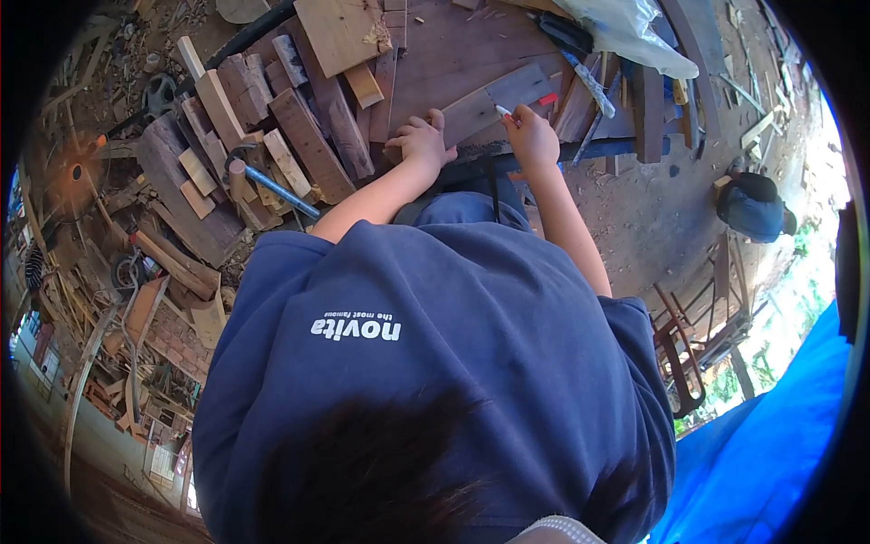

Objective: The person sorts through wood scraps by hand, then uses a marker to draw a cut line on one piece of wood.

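Observation:
My left hand [420,143] lies on the near edge of a wooden board [476,112], fingers apart, pressing on its left part. Just right of it, my right hand [532,138] is closed around a slim pen [502,110] whose pale tip points up and left over the board. A small red object [547,99] lies on the grey piece [518,86] at the board's right end, close above my right hand.
Wood offcuts [313,145] and a blue-handled hammer [281,191] lie left. A clear plastic bag [639,41] and a blue-and-white tool [589,84] are at upper right. Another person [754,207] is low at far right. A blue tarp [770,426] hangs lower right.

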A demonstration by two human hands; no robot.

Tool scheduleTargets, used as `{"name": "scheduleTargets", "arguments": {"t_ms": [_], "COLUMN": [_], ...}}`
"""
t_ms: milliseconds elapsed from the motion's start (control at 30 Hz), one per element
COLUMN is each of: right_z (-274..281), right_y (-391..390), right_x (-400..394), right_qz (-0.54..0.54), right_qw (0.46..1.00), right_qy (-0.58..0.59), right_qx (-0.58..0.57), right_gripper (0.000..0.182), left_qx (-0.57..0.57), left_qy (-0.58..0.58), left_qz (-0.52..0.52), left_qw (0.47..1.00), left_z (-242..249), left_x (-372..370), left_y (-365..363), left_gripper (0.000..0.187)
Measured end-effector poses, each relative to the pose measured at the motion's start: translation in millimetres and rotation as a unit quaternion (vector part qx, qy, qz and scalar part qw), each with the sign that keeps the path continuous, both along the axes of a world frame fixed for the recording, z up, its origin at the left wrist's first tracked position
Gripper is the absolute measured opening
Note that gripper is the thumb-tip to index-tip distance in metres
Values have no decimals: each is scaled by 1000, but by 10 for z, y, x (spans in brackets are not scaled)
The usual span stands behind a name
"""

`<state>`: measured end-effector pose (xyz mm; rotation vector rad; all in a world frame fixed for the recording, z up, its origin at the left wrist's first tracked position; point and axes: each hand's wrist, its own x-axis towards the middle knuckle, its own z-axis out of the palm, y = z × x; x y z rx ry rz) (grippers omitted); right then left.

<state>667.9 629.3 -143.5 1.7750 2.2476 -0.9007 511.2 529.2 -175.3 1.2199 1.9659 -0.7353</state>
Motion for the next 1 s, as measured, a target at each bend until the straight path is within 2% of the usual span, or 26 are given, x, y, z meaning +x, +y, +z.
{"name": "scheduleTargets", "arguments": {"t_ms": [533,733,1000], "right_z": [-41,-17,3], "right_y": [-71,-76,-67], "right_x": [79,74,88], "right_qz": [-8,-41,-16], "right_qw": [1000,998,1000], "right_qy": [14,19,13], "right_qx": [6,-35,2], "right_gripper": [22,21,20], "left_qx": [3,7,9], "left_qy": [11,10,10], "left_qz": [-14,-15,-19], "left_qw": [1000,1000,1000], "left_z": [24,51,31], "left_x": [12,7,13], "left_y": [-5,9,1], "left_gripper": [92,92,93]}}
